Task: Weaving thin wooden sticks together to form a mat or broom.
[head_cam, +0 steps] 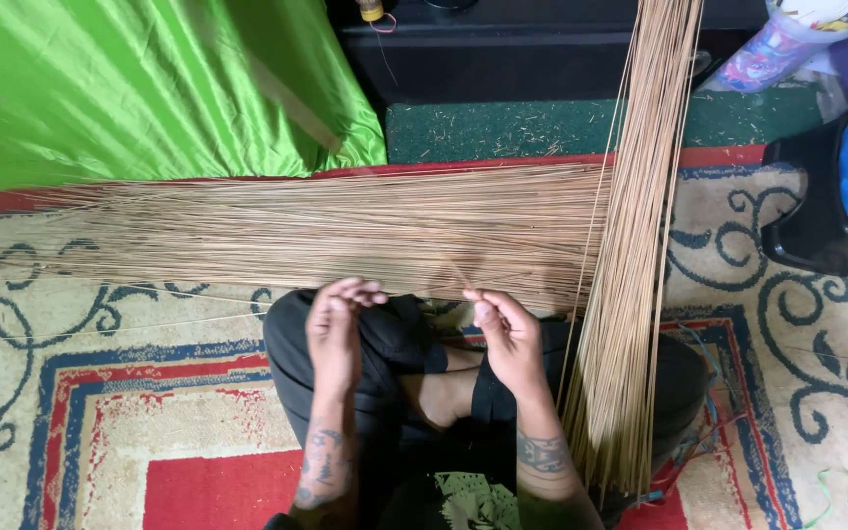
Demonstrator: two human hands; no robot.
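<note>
nearest the camera, the left hand [336, 329] hovers over black-trousered crossed legs [385, 344] with its fingers curled loosely inward, holding nothing that can be made out, while the right hand [507, 334] pinches its thumb and fingertips together, though whether a single thin stick sits in that pinch cannot be told. just beyond both hands a broad bundle of thin tan sticks [326, 231] lies sideways across the patterned rug [120, 393], and a second sheaf of sticks [635, 245] runs lengthwise past the right knee, crossing the first bundle's end. farther off lie a bright green cloth [130, 88] and a dark low cabinet [503, 49].
</note>
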